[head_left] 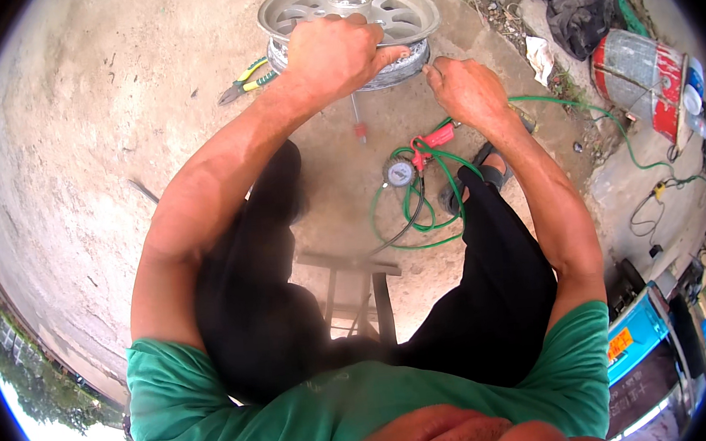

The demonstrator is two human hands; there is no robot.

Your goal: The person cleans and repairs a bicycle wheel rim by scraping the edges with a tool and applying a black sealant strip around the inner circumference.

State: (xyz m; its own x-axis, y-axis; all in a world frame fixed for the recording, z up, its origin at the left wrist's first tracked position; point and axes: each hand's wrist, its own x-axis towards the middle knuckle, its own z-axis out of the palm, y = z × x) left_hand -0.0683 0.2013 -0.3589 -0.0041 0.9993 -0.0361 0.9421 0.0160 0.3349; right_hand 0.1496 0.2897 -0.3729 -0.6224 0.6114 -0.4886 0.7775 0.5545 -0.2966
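A silver alloy wheel rim lies flat on the concrete at the top of the view, its spokes facing up. My left hand is closed over the rim's near edge, its thumb stretched to the right along the side. Just off the rim's lower right, my right hand has its fingers pinched together; whatever they hold is too small to make out. Beneath the rim's near side lies a screwdriver with a reddish handle, its shaft towards the rim. Pliers with yellow-green handles lie left of the rim.
A red tyre inflator with a round gauge lies among coils of green hose between my feet. That hose runs right, past a rusty red-and-white drum. Dark cloth lies at upper right. A stool-like frame shows between my legs.
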